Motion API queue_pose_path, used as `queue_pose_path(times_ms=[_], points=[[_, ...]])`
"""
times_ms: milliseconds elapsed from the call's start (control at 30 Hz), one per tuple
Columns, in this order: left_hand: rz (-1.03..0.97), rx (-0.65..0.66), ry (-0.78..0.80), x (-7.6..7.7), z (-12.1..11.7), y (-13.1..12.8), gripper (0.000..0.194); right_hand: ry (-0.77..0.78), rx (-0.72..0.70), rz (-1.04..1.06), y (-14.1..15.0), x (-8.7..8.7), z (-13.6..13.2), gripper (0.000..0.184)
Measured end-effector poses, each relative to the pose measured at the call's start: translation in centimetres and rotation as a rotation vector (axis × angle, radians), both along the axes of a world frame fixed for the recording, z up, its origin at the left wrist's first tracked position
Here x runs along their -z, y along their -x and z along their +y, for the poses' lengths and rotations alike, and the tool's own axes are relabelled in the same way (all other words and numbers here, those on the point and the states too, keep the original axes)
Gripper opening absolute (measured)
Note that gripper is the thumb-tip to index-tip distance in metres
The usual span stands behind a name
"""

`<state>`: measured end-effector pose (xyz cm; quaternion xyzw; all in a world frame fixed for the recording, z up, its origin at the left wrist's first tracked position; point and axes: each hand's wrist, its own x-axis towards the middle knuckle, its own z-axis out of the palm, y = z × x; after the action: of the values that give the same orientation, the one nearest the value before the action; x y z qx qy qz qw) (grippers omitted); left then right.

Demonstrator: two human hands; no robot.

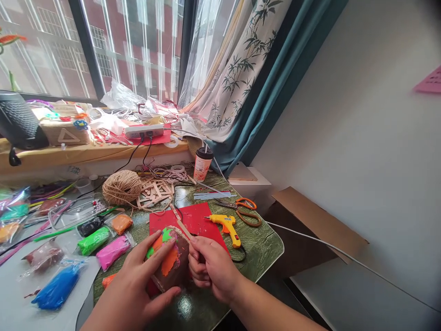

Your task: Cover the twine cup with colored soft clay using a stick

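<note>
A rounded brown object, with orange and green clay patches on it, is held low over the table. My left hand wraps around its left side, fingers laid across the patches and thumb below. In my right hand a wooden craft stick is pinched, its free end pointing up and left along the object's upper rim. Beneath the object lies a red sheet. On that sheet, just beyond my right hand, rests a yellow hot glue gun. The object's underside is hidden.
Scissors with orange handles lie right of the glue gun. A twine ball, wooden sticks and a lidded paper cup stand farther back. Bagged clay, including blue and pink, lies left. A white cable crosses at right.
</note>
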<state>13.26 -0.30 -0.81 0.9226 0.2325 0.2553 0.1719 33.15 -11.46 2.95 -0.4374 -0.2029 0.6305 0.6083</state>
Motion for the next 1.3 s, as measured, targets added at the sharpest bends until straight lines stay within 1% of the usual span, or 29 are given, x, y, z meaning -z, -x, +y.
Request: queue_pose_path(times_ms=[267,333,400,467,567,633,700,900,1000,1067,1167,1233,1300], points=[[-0.003,-0.003,0.003,-0.1,0.3,-0.2,0.073,-0.014,-0.019,-0.017,-0.1,0.1,0.4,0.051],[-0.011,-0.007,0.007,-0.1,0.2,-0.1,0.081,-0.021,-0.012,-0.016,-0.1,0.0,0.4,0.051],[-0.009,-0.026,0.04,0.0,0.2,0.0,0.094,-0.021,-0.002,-0.027,0.1,-0.1,0.2,0.05],[0.009,-0.034,0.073,0.1,0.3,0.1,0.104,-0.014,-0.024,-0.052,0.4,-0.1,-0.2,0.049],[0.047,-0.035,0.097,0.1,0.4,0.3,0.113,0.008,-0.099,-0.097,1.3,0.1,-0.9,0.048],[0.056,-0.055,0.128,0.1,0.4,0.4,0.121,0.021,-0.121,-0.11,1.9,0.4,-1.1,0.046],[0.062,-0.077,0.158,0.0,0.4,0.4,0.124,0.03,-0.126,-0.106,2.6,0.7,-1.3,0.044],[0.047,-0.089,0.142,0.1,0.2,0.4,0.122,0.081,-0.117,-0.067,3.7,0.9,-1.3,0.046],[0.036,-0.068,0.123,0.1,0.2,0.3,0.115,0.063,-0.094,-0.075,3.6,0.8,-1.4,0.048],[0.021,-0.036,0.073,-0.1,0.2,0.2,0.106,0.009,-0.018,-0.107,3.4,0.8,-1.4,0.051],[-0.027,-0.013,-0.061,-0.5,0.2,0.1,0.086,-0.045,0.135,-0.123,2.8,1.0,-1.1,0.053],[-0.033,0.017,-0.141,-0.8,0.3,0.0,0.076,-0.032,0.184,-0.097,2.4,1.4,-0.8,0.053],[-0.017,0.039,-0.17,-0.9,0.4,0.0,0.073,-0.017,0.187,-0.08,2.2,1.7,-0.6,0.054]])
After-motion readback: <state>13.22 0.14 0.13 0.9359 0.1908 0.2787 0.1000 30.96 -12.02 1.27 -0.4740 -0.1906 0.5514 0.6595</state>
